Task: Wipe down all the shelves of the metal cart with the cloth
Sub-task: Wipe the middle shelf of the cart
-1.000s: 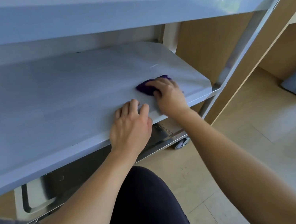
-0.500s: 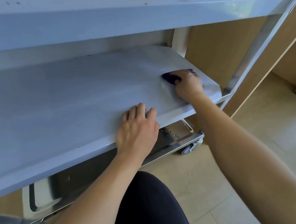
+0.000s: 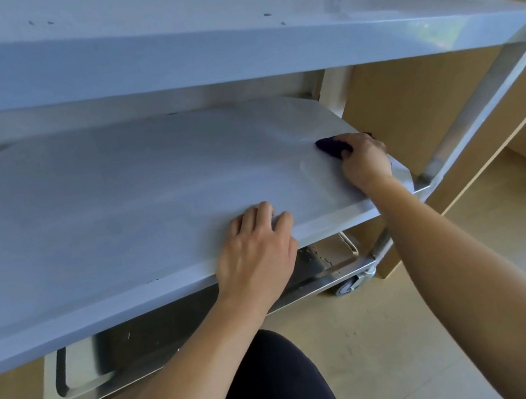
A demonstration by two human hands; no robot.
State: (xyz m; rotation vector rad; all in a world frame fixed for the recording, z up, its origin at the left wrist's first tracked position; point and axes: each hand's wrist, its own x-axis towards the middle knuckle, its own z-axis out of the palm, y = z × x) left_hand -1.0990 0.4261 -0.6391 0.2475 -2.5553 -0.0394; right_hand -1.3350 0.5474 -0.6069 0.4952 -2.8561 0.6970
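Caught this one mid-wipe on the metal cart (image 3: pixel 469 113). Found the purple cloth (image 3: pixel 330 148) down on the middle shelf (image 3: pixel 125 199), way out near the right end and a bit back from the front lip. Had the right hand (image 3: pixel 365 160) clamped over it from above, fingers curled down round the wad, thumb tucked against the near side, with only the left bit of cloth poking out past the knuckles. Couldn't tell how much more of it was bunched up under the palm.

Saw the left hand (image 3: pixel 255 251) parked on the front edge of that same shelf, well left of the other one. Palm draped over the lip, fingers laid on the shelf top close together and only slightly bent, gripping nothing at all.

Noticed a few dark specks (image 3: pixel 267 14) on the top shelf (image 3: pixel 164 53) overhead. Made out the bottom shelf (image 3: pixel 159 337) underneath, dark and shiny, plus a caster wheel (image 3: pixel 346 287) at the front right corner. Also spotted a dark-clad knee (image 3: pixel 275 385) between the two forearms, pale floor (image 3: pixel 427 328) off to the right, and wooden panels (image 3: pixel 394 104) just beside the cart's right end.
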